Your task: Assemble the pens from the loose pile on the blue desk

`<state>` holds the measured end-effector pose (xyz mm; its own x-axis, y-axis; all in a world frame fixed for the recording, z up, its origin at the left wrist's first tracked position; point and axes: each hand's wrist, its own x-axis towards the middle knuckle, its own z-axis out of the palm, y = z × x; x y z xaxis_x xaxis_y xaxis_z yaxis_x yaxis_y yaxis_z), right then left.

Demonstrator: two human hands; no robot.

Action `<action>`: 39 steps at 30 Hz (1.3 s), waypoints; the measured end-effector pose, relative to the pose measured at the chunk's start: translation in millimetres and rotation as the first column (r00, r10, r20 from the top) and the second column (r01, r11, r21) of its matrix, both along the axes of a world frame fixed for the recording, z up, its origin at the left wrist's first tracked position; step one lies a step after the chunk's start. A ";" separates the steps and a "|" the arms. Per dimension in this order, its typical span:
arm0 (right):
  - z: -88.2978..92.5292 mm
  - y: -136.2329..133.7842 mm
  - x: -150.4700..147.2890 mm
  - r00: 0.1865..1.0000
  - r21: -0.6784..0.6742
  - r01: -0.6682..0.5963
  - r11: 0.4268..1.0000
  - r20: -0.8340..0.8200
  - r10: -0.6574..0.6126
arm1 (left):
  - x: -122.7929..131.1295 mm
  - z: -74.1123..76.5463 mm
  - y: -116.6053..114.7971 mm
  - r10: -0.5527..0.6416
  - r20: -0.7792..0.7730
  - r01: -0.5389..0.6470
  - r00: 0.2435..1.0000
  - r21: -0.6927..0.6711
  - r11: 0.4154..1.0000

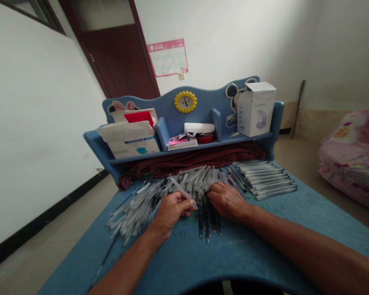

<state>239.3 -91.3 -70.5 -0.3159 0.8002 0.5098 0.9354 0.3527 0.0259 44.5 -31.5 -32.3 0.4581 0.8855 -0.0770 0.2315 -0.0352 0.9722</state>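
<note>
Your left hand (172, 211) pinches a clear barrel (182, 191) between thumb and fingers, its far end slanting toward 11 o'clock. Your right hand (229, 200) curls in by the dark refills (207, 224), at its 8 o'clock; whether it grips one, I cannot tell. Pens in a row (269, 180) at its 2 o'clock look finished; many loose barrels (135, 215), at your left hand's 9 o'clock, seem still to do.

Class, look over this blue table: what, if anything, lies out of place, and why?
One thin dark rod lies near the table's left edge, looking like a stray, apart from the dark refills bunched by the right hand.
</note>
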 end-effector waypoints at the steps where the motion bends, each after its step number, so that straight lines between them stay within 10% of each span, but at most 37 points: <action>1: 0.4 -0.3 -0.1 1.000 0.000 0.000 1.000 -0.002 0.000 | 0.0 -0.1 0.1 0.000 -0.001 0.000 1.000 0.000 1.000; 27: 9.2 -2.8 -4.0 1.000 -0.023 0.025 0.999 0.010 -0.025 | -2.3 -0.4 -1.4 0.011 0.022 -0.011 1.000 0.006 1.000; 39: 37.1 31.2 -37.1 0.945 -0.076 0.053 0.996 0.326 -0.026 | -7.4 8.0 1.3 0.069 0.147 -0.061 0.987 -0.058 0.996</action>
<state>202.2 -60.1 -33.4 -0.4202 0.8505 0.3165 0.8944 0.3293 0.3025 37.1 -30.2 -24.3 0.4093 0.9104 -0.0605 0.0844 0.0283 0.9960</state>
